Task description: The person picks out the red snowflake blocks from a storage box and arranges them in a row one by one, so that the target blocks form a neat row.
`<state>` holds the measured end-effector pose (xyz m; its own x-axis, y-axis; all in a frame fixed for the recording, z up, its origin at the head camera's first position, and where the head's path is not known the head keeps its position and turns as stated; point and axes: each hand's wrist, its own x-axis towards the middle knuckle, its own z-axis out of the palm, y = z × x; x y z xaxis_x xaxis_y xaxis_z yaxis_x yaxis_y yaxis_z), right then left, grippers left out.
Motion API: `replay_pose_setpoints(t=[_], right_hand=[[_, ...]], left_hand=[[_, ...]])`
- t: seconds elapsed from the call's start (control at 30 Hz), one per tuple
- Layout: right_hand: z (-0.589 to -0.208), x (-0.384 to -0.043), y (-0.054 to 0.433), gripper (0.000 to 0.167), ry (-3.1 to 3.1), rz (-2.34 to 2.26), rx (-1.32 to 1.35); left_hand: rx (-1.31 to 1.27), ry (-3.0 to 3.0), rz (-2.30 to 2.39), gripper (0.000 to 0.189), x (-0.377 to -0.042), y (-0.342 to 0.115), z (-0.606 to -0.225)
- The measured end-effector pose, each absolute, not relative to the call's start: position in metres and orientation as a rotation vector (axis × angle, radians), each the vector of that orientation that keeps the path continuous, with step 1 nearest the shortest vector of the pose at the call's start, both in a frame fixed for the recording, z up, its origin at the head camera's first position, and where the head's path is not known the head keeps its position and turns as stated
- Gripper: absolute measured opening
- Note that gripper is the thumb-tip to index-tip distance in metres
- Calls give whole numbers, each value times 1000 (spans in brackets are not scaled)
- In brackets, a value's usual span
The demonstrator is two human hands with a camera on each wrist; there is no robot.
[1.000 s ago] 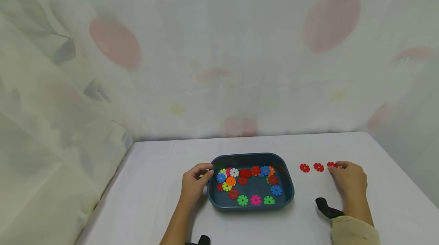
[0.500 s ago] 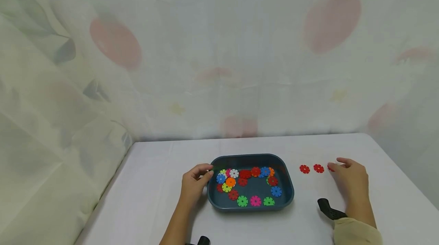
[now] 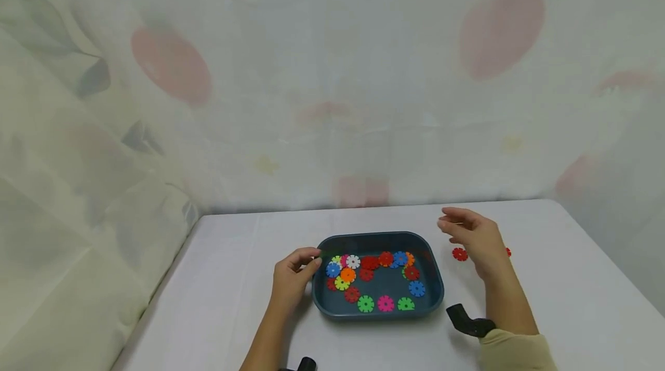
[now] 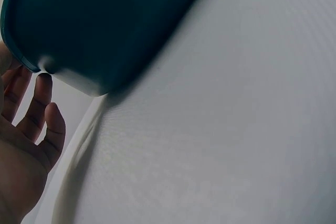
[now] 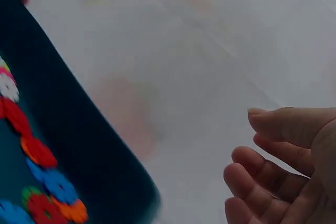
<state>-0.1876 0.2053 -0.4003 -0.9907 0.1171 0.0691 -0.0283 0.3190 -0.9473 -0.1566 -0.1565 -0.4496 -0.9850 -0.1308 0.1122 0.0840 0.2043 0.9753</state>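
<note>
A dark teal tray (image 3: pixel 381 316) stands on the table, with toothed plastic discs in red, blue, green, pink, orange, yellow and white inside, such as a pink disc (image 3: pixel 385 303). My left hand (image 3: pixel 292 277) holds the tray by its left rim; in the left wrist view, some fingers (image 4: pixel 39 100) reach up beneath that rim. Raised above the table, right of the tray, is my right hand (image 3: pixel 478 239), empty, its fingers loosely bent. Below its fingers lies a red disc (image 3: pixel 459 254). Another red disc (image 3: pixel 508 252) shows partly behind the wrist; anything between them is hidden by the hand.
The white-covered table (image 3: pixel 234 290) extends on both sides of the tray. A patterned cloth (image 3: pixel 332 100) hangs along the back and the sides. Black wrist mounts (image 3: pixel 470 322) sit on both arms.
My right hand has let go of the rightmost red disc in the row, lifted, and moved left toward the tray. The left hand and the tray stay put.
</note>
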Motion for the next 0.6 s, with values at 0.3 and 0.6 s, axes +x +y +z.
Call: replay_pose_setpoints(t=[0.3, 0.6], right_hand=[[-415, -189, 146, 41, -2661, 1706, 245], [-440, -188, 118, 35, -2907, 1294, 325]], left_hand=[[58, -2296, -1874, 17, -158, -156, -451], [50, -2306, -1880, 18, -158, -154, -451]])
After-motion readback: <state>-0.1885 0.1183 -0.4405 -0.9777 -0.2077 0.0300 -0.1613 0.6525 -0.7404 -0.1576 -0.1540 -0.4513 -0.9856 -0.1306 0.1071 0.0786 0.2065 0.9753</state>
